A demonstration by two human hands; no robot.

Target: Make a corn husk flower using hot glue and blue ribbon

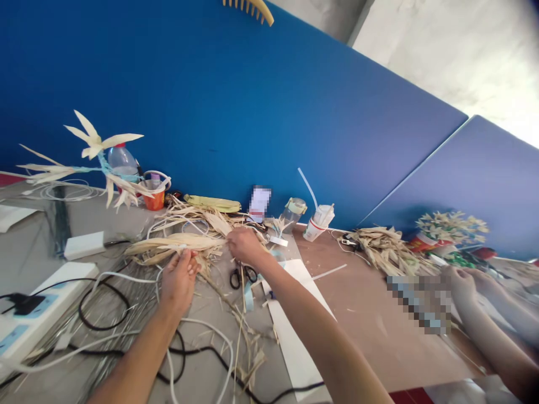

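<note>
- Nearest us, a black cable [105, 306] loops over the grey table [33, 252], with a white power strip [25, 314] at the near left.
- A white sheet [295, 336] lies under the right forearm.
- Up comes the left hand [179, 278], fingers curled together and pinched on the husk bundle [177, 243] from below, about mid-length.
- Black scissors [242, 276] lie flat between the two wrists, just near of the right hand.
- The right hand [244, 245] is closed tight on the bundle's right end, and the bundle stretches level to the left, just above the littered strips.
- Out at the right, a co-worker's hands [463, 283] rest on the brown table, apart from ours, with a husk pile [385, 247] beyond them.
- Farther back stand a paper cup with a straw [319, 221] and a glass jar [293, 210].
- Far left, there's an orange cup [155, 197], a plastic bottle [122, 161] and a leaf flower [95, 143].
- The blue partition [252, 112] closes it all off.
</note>
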